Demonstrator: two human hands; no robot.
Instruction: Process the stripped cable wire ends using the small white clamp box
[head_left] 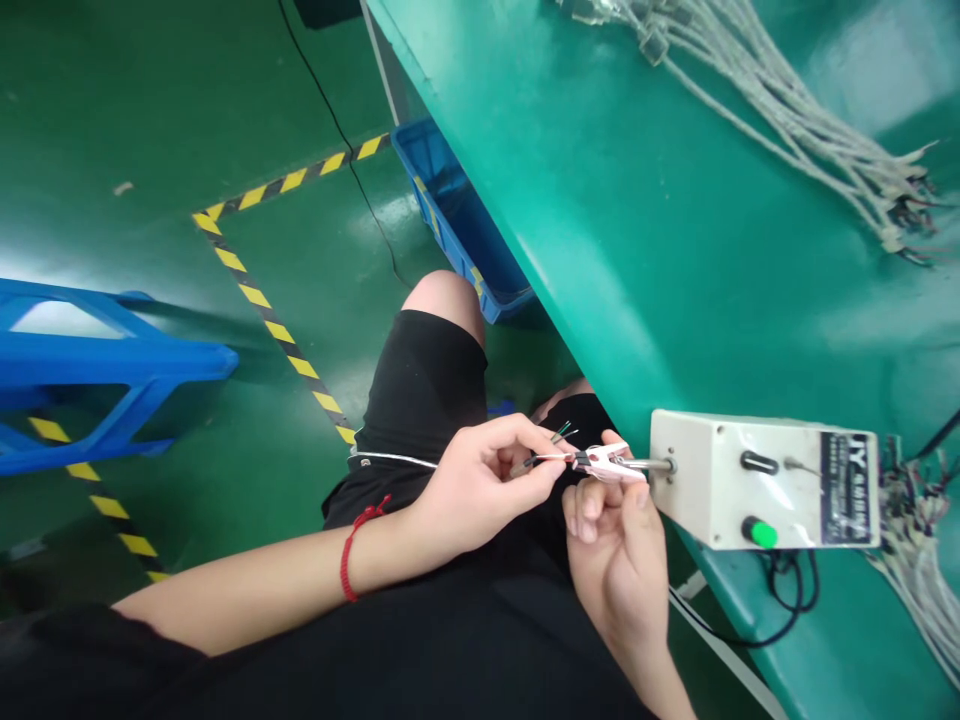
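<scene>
Several wires (556,457), pinched in my left hand (480,480) | spindle clip (600,461), squeezed by my right hand (619,545) | slackened pinch could let wires slip

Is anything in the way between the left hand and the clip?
Nothing that I can see. The left hand pinches the wires right beside the clip, and the right hand is at the clip's other end.

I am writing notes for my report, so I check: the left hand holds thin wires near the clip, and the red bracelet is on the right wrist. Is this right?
Not quite: the head view shows the red bracelet on the left wrist, not the right. The left hand does hold thin wires near the clip.
</scene>
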